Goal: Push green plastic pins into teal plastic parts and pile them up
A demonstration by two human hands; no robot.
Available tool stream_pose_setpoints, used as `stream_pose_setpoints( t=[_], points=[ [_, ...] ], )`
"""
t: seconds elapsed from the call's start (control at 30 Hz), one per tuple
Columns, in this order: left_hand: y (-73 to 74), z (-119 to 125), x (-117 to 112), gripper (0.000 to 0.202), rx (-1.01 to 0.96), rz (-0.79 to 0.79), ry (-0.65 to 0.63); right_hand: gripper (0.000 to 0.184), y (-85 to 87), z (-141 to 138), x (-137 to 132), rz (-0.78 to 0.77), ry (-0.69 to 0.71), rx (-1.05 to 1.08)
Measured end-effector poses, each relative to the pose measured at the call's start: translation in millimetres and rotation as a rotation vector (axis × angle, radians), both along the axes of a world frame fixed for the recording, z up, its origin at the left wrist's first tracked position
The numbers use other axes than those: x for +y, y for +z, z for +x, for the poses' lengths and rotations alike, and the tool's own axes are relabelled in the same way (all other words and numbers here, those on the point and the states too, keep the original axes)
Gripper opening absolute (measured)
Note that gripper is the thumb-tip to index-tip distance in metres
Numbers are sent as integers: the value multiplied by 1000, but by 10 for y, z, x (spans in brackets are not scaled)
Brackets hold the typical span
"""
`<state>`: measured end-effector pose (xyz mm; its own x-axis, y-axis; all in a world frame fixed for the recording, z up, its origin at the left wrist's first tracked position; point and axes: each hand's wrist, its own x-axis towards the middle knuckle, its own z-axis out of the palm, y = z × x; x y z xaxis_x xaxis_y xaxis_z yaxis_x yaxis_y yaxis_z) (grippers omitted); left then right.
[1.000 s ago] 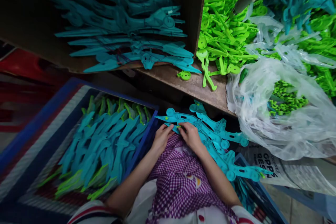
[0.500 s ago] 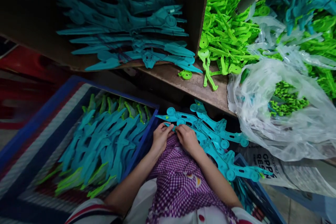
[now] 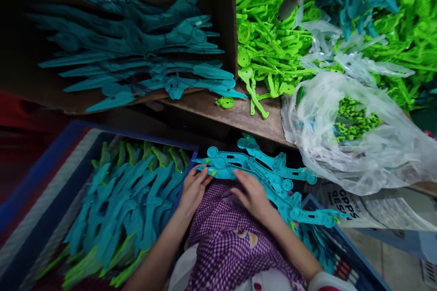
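My left hand [image 3: 192, 193] grips the left end of a long turquoise plastic part [image 3: 223, 173], with its thumb and fingers closed there. A small bright green piece [image 3: 213, 173] shows on that part near my left fingertips. My right hand [image 3: 254, 196] has its fingers spread at the near edge of the same part; one fingertip seems to touch it, with nothing grasped. More turquoise plastic parts [image 3: 296, 173], with round discs and slots, lie just beyond and to the right of my hands, above the purple checked apron [image 3: 221, 227].
At left, a blue-rimmed crate [image 3: 77, 129] holds rows of turquoise parts with green tips. A cardboard box [image 3: 235, 22] of turquoise parts stands on the wooden bench [image 3: 235, 116]. Green parts [image 3: 273, 41] are heaped behind; a clear plastic bag [image 3: 317, 145] holds small green pieces.
My hands have drawn apart. The right one has let go and spread its fingers, while the left keeps the part's end. More of the held part shows, and the view has shifted slightly.
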<state>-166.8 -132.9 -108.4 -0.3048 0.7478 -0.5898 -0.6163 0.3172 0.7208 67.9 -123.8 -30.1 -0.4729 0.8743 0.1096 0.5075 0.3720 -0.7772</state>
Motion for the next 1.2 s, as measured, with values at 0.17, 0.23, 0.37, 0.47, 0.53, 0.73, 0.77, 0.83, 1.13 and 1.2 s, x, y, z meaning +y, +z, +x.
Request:
stream_pose_setpoints(
  t=[0.17, 0.23, 0.37, 0.47, 0.53, 0.73, 0.77, 0.83, 1.13, 1.2],
  points=[
    [-171, -194, 179, 33, 41, -24, 69, 52, 11, 913, 299, 28, -356, -303],
    [-234, -180, 236, 34, 125, -22, 88, 63, -101, 1108, 453, -4, -299, -443],
    [-327, -181, 235, 29, 66, -2, 109, 70, -206, 1248, 593, -91, -150, -476],
    [-413, -296, 145, 19, -176, -33, 132, 53, -124, 1353, 521, -84, -235, -325],
    [-467, -382, 77, 18, -231, -49, 147, 40, -48, 1414, 409, -92, -302, -278],
    [-497, -417, 26, 21, -261, -20, 98, 24, -11, 1087, 97, -242, -198, -539],
    [-490, -404, 35, 20, -271, -11, 88, 23, -31, 989, 82, -263, -173, -614],
    [-483, -387, 48, 19, -285, -3, 83, 20, -65, 835, 75, -283, -127, -725],
    [-661, -422, -38, 17, -328, -107, -1, 26, 190, 561, 247, -148, -99, -611],
    [-698, -383, -31, 16, -326, -93, -40, 23, 211, 350, 412, -136, -76, -644]
  ],
)
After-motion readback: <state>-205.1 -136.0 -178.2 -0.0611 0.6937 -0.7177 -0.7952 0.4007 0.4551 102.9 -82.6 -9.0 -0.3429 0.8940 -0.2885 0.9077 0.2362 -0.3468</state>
